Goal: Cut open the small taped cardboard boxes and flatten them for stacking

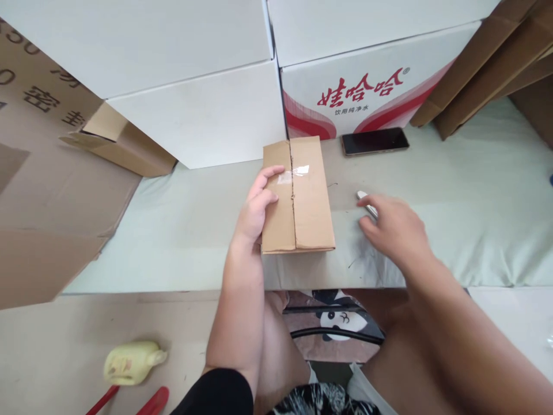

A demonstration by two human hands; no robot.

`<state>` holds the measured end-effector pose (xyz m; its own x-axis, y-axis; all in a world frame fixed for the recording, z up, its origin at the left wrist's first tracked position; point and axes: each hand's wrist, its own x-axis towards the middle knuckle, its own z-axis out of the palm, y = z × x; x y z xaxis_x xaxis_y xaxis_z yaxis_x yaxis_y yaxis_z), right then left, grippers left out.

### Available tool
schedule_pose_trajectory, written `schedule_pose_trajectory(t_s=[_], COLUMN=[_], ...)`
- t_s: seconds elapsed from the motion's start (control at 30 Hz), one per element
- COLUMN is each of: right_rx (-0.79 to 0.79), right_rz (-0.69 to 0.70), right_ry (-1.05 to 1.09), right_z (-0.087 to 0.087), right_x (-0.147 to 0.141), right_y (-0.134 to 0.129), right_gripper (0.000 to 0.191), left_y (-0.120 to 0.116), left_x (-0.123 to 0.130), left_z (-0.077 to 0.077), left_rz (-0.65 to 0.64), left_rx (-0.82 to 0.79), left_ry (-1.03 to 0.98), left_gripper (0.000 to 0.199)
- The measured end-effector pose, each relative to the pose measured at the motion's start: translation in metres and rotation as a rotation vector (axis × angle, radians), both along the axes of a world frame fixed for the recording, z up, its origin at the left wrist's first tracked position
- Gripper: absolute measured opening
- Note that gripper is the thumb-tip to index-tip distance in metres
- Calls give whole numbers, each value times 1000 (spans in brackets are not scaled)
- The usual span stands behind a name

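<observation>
Currently, a small cardboard box (314, 204) is gripped along its left edge by the left hand (256, 210), on a cloth-covered surface (194, 225). To its right, a small pale tool (362, 195) is partly covered by the right hand (393, 227); whether it is grasped cannot be told. A phone (375, 142) is placed beyond.

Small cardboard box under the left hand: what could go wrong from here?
1. The left hand has fingers on the box near the tape; if the slim tool at the right hand is sharp, a slip might nick them. I can't make out a blade.
2. The phone lies close to the box's far right corner, so swinging the box round could knock it.
</observation>
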<state>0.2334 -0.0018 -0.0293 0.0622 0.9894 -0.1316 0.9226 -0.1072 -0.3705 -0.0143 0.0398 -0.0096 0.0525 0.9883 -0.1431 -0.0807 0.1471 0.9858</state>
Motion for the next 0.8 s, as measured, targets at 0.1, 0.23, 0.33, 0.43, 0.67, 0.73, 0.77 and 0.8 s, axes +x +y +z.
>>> schedule_pose_trajectory(t_s=[0.1, 0.23, 0.33, 0.43, 0.67, 0.73, 0.77, 0.8], right_rx=[-45, -157, -92, 123, 794, 881, 895, 895], right_rz=[-108, -81, -155, -308, -492, -433, -400, -364], right_ry=[-103, -113, 19, 300, 1043, 1057, 1029, 998], right_z=[-8, -20, -17, -6, 16, 24, 28, 32], right_x=[20, 32, 29, 24, 22, 20, 18, 17], right_y=[9, 18, 23, 24, 16, 9, 5, 1], right_gripper=[45, 40, 35, 25, 26, 22, 19, 19], left_y=[0, -1, -3, -8, -23, -30, -35, -39], left_x=[4, 9, 14, 21, 36, 44, 49, 55], left_z=[1, -1, -1, 2, 9, 10, 10, 10], left_rz=[12, 18, 31, -11, -162, -157, -145, -130], left_rx=[1, 112, 192, 247, 281, 297, 312, 335], left_ry=[27, 149, 265, 336, 404, 421, 435, 452], left_gripper=[52, 49, 48, 52, 57, 58, 58, 58])
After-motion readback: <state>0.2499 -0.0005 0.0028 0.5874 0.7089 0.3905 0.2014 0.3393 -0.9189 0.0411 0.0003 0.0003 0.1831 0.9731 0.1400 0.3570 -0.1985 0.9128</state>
